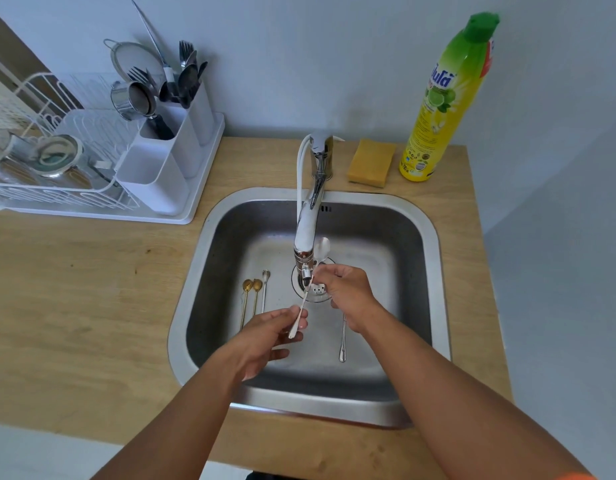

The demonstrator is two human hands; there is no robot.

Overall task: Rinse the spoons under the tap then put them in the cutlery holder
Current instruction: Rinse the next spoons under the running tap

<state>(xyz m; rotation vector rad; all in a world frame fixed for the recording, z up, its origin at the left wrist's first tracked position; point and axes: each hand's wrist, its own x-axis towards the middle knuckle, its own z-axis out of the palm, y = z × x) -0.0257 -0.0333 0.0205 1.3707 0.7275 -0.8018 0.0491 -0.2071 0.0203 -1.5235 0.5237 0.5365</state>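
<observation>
— Where's the spoon being rinsed?
— A silver spoon [301, 308] slants under the tap [305, 233] spout, over the drain [313, 289]. The left hand [265, 341] pinches its handle end between thumb and fingers; the right hand [348, 292] has curled fingers closed on it just below the bowl, which sticks up beside the spout.
— And the others?
— Two gold spoons [250, 299] and a slim silver one [265, 289] lie side by side on the sink [434, 271] floor, left of the drain. Another silver spoon [342, 341] lies to the right, partly under the right wrist.
— The holder?
— The white cutlery holder [168, 157] stands on the dish rack [57, 188] at the far left of the wooden counter [91, 289], already holding forks and spoons. A yellow sponge [370, 162] and a green-capped soap bottle [445, 98] sit behind the sink
</observation>
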